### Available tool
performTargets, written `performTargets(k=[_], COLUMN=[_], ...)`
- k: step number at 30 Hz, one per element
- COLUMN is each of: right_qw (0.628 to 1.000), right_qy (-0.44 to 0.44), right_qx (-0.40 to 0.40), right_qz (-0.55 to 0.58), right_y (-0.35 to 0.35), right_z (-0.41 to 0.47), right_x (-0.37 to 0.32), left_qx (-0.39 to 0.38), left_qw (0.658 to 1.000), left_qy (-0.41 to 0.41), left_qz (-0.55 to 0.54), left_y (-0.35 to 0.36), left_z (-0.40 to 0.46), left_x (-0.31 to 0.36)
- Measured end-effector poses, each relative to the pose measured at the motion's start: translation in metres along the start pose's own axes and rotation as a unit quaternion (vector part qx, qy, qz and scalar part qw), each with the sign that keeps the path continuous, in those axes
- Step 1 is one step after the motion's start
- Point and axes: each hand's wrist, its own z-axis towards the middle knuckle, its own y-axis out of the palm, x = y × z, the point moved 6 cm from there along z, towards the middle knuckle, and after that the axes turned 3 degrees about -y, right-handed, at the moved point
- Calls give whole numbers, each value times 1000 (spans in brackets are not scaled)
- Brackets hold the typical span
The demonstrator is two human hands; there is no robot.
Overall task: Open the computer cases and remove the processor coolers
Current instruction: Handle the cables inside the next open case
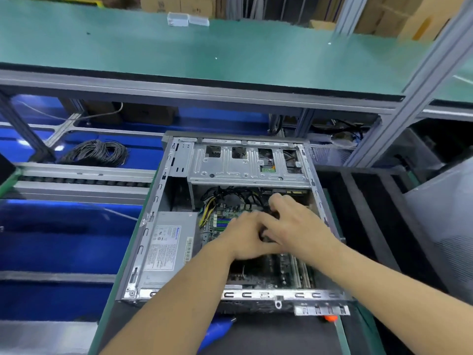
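Observation:
An open grey computer case (153,219) lies flat in front of me with its side panel off. Inside, a green motherboard (220,221) shows beside a grey power supply (166,242). Both of my hands are down in the case over the dark processor cooler (265,235), which is almost fully hidden beneath them. My left hand (245,239) curls its fingers round the cooler's near left side. My right hand (294,221) wraps over its top and far side, fingertips among the black cables (230,193).
A silver drive cage (245,162) spans the far end of the case. A coil of black cable (97,152) lies at left on blue bins. A green shelf (204,52) overhangs the back. A blue-handled tool (217,329) and an orange one (330,318) lie near the front edge.

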Motion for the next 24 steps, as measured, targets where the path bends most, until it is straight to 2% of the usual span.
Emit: performTargets(k=[1,3,5,6,7,9,10,11,12,15,16,19,24], right_qw=[994,956,916,907,912,921,900,875,853,826,829,840,831], right_qy=[64,179,254,286,308,332,347,369,398,486,489,460,476], right_qx=[27,45,78,84,55,-124,-215,-264,-273,-201,-201,-276,-258], right_qz=[86,227,299,298,263,164,153,171,197,205,180,79,125], right_y=[5,13,14,13,14,34,47,56,61,63,62,68,89], right_z=[0,-2,-8,-12,-16,-24,-32,-37,-39,-38,-36,-31,-29], right_x=[5,17,27,29,30,22,17,17,21,43,46,50,61], left_qx=[40,98,157,191,224,271,279,276,265,206,183,142,126], left_qw=[998,989,981,972,960,931,917,902,889,864,855,812,786], left_qy=[6,15,-10,-42,-73,-129,-152,-169,-180,-154,-135,-114,-101], left_qz=[-54,-106,-117,-131,-153,-205,-243,-286,-328,-432,-467,-554,-596], left_y=[-6,-14,-22,-27,-33,-42,-44,-45,-46,-42,-40,-40,-39], left_z=[0,1,1,1,1,0,-1,-1,-2,-3,-3,-3,-5], left_x=[0,-2,-6,-11,-19,-29,-34,-37,-39,-33,-29,-22,-18])
